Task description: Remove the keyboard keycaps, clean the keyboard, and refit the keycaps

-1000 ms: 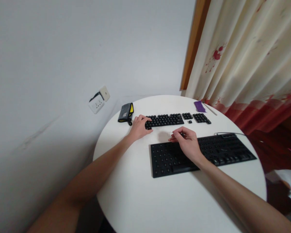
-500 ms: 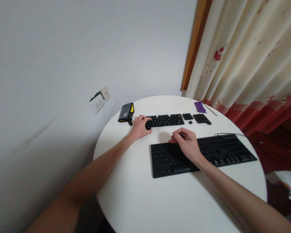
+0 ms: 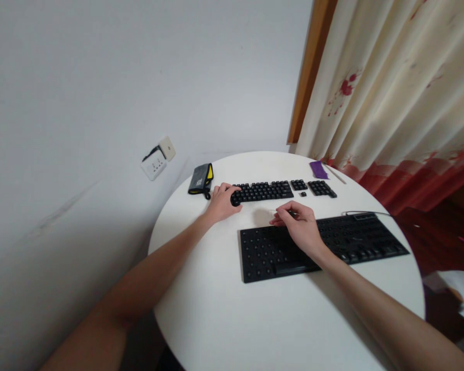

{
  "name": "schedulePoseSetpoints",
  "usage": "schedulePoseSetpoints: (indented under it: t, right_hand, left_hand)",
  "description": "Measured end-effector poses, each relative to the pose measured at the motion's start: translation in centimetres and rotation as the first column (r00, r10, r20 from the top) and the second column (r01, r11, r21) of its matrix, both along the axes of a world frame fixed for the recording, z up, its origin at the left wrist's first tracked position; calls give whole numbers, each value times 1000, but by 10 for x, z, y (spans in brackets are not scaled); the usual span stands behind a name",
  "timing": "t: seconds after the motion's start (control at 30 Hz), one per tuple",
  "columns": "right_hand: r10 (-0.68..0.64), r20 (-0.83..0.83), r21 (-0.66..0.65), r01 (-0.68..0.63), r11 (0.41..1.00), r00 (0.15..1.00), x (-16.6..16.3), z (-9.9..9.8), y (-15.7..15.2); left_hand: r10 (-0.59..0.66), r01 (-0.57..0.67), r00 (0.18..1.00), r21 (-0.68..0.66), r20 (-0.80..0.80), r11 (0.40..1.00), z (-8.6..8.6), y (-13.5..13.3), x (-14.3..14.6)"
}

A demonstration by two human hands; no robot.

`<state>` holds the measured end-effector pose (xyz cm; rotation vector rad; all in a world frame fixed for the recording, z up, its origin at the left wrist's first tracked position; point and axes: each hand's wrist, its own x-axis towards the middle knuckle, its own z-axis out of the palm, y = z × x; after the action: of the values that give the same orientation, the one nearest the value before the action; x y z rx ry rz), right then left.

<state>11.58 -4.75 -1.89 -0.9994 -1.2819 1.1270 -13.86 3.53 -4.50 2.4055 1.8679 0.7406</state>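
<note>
My left hand [image 3: 221, 202] rests at the left end of a block of loose black keycaps [image 3: 265, 191] laid out in keyboard rows. Its thumb and fingers are spread around that end, touching the outermost caps. Above the upper edge of a black keyboard [image 3: 257, 256] hovers my right hand [image 3: 297, 222], fingers pinched on a small dark tool with a thin pale tip [image 3: 272, 211], mostly hidden by the fingers. Most of the keyboard's left part shows bare switches, with a long bar along its near edge. My right hand and wrist cover its middle.
Smaller keycap groups [image 3: 321, 188] and a single keycap [image 3: 303, 194] lie to the right of the block. A grey and yellow pouch [image 3: 200, 179], a purple cloth [image 3: 318, 170] and a pale stick [image 3: 335, 174] lie along the far side of the round white table [image 3: 255, 330]. The keyboard's cable [image 3: 367, 212] runs rightward.
Almost nothing differs. My right hand has shifted very slightly up and to the right, its fingers still pinched. My left hand stays at the keycaps.
</note>
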Motion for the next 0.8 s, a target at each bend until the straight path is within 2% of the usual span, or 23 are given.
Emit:
schedulePoseSetpoints:
  t: [0.13, 0.23, 0.3, 0.37, 0.47, 0.57, 0.8]
  right_hand:
    - [-25, -31, 11, 26, 1000, 999, 5, 8, 2]
    - [-80, -54, 29, 82, 996, 995, 12, 15, 6]
    - [-120, -70, 38, 122, 992, 990, 18, 20, 10]
    - [-155, -86, 42, 159, 986, 984, 24, 24, 12]
    - [-181, -101, 49, 187, 981, 978, 30, 27, 16]
    - [-188, -106, 54, 194, 979, 977, 32, 27, 18]
    - [-205, -124, 33, 211, 977, 971, 37, 28, 24]
  left_hand:
    - [-23, 21, 998, 47, 60, 999, 10, -6, 7]
    - [-198, 191, 970, 69, 137, 979, 24, -27, 28]
    - [-360, 362, 920, 21, 155, 932, 32, -51, 49]
    - [-499, 508, 856, -44, 136, 860, 35, -76, 69]
    - [-624, 629, 777, -145, 84, 764, 33, -105, 91]
    - [-657, 650, 754, -178, 26, 739, 26, -116, 99]
    - [-677, 660, 736, -193, -26, 726, 20, -114, 97]
